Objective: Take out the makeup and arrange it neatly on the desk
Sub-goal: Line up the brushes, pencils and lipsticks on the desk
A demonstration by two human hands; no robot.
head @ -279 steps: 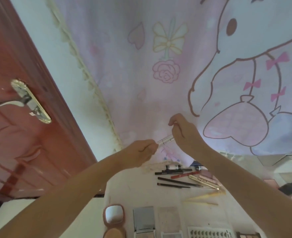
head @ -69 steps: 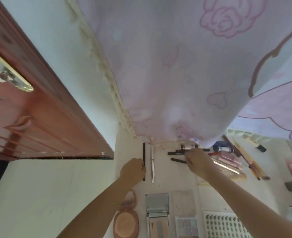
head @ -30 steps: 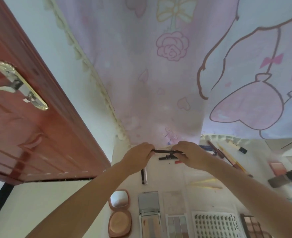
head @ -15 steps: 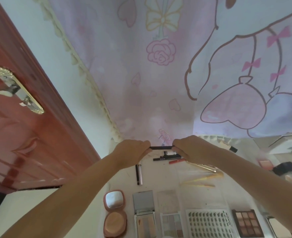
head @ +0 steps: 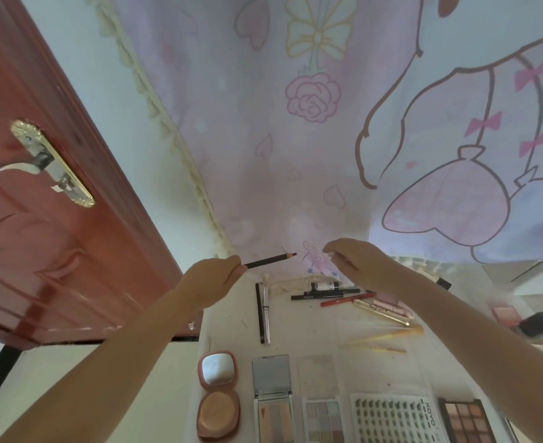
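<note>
My left hand pinches the black pencil by its end, mid-frame. Right hand hovers loosely curled, apparently empty. I'd guess it joins the pens on the tabletop.

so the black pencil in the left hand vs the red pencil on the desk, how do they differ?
The black pencil is held in the air by the left hand, while the red pencil lies flat on the desk. The black pencil's uncapped tip points up and right; the red pencil lies among other pens. Both are slim sticks.
</note>
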